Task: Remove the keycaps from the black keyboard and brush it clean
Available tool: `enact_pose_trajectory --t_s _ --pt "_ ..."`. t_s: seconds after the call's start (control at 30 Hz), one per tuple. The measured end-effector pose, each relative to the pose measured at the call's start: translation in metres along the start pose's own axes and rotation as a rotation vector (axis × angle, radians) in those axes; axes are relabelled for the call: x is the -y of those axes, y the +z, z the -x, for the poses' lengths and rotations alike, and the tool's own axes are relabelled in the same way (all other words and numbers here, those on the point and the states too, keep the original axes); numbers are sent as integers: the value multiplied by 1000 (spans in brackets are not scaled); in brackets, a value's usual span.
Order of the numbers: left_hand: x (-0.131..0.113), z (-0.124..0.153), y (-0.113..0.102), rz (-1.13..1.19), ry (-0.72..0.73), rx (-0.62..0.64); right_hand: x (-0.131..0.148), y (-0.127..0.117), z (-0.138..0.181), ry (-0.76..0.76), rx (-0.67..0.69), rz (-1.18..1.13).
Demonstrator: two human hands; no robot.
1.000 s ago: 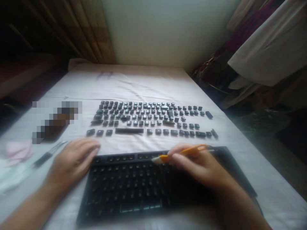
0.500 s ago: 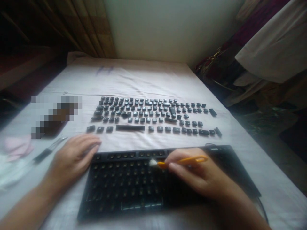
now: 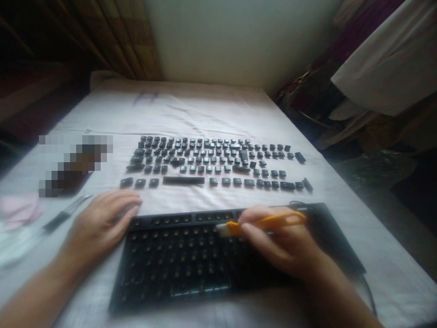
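A black keyboard [image 3: 201, 255] with its keycaps off lies in front of me, rows of small pale key stems showing across its left part. My right hand [image 3: 278, 241] is closed around an orange-handled brush [image 3: 234, 228], its pale bristles at the upper rows of the keyboard. The bristles are smeared by motion. At the keyboard's upper left corner rests my left hand [image 3: 102, 223], fingers stretched out on the cloth and thumb along the keyboard's edge. My right hand and forearm hide much of the keyboard's right part.
Loose black keycaps [image 3: 201, 159] stand in rows beyond the keyboard, on a pale cloth [image 3: 205, 109]. To the left are a wire tool with a black handle [image 3: 58, 221], a pink cloth [image 3: 20, 209] and a blurred-out object [image 3: 77, 166]. A cable [image 3: 370, 294] runs at the right.
The view has shifted slightly. My right hand still grips the brush, whose handle has tilted and swung a little to the right. My left hand stays at the keyboard's corner.
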State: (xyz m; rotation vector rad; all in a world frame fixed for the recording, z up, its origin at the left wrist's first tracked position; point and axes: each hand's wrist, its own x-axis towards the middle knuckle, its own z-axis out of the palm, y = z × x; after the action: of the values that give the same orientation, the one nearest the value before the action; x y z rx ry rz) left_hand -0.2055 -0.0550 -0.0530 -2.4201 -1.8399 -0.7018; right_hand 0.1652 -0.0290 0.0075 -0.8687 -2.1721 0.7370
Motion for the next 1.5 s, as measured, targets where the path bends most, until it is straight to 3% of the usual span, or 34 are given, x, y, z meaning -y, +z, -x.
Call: enact_pose_trajectory --t_s 0.2,0.53,0.77,1.03,1.27,1.5 --pt "-1 0 -2 -17 5 0 0 6 0 -105 28 160" --pt "-3 -1 -3 -4 25 -12 0 7 2 -58 152 19" --pt "0 0 -2 14 22 -3 -2 3 0 -59 -34 81" --pt "1 1 -1 10 1 24 3 7 0 -40 190 -16" --pt "-2 0 -2 39 -24 21 1 4 1 -4 15 -21" --pt "-4 -1 -3 34 -7 9 2 13 -2 -83 79 25"
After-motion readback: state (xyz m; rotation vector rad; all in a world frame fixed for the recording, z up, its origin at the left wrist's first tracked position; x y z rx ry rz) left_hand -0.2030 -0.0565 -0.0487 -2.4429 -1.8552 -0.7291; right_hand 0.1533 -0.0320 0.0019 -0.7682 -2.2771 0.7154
